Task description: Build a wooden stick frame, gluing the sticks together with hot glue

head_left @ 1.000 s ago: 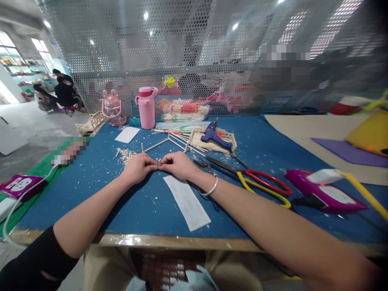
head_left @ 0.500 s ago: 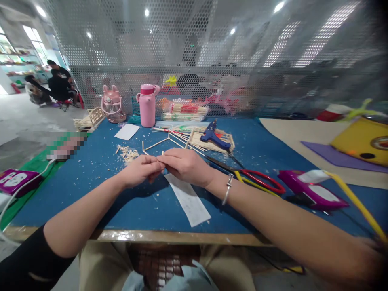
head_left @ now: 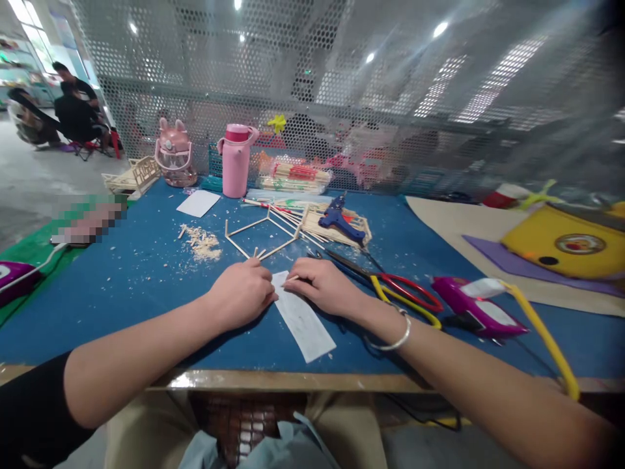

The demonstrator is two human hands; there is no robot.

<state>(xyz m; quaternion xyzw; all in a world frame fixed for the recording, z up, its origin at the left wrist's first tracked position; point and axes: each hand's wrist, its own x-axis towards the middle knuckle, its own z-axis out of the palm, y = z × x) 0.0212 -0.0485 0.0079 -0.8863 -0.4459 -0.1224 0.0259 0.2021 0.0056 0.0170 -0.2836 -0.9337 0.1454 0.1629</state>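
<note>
My right hand pinches a short wooden stick between thumb and fingers, over the upper end of a white paper strip. Beside it, my left hand is closed with curled fingers at the strip's left edge; what it holds, if anything, is hidden. Just beyond the left hand lies a frame of thin wooden sticks, with short upright pieces at its corners. A few stick ends show above the left knuckles, and I cannot tell whether the hand touches them.
Scissors with red and yellow handles lie right of my right hand. Behind are a blue glue gun and loose sticks. Wood scraps lie left. A pink bottle stands at the back; a purple power strip is at right.
My hands were together at the fingertips; now they are apart and lower, nearer me. The stick in my right hand and the near side of the frame have come into view. The camera view has shifted.
</note>
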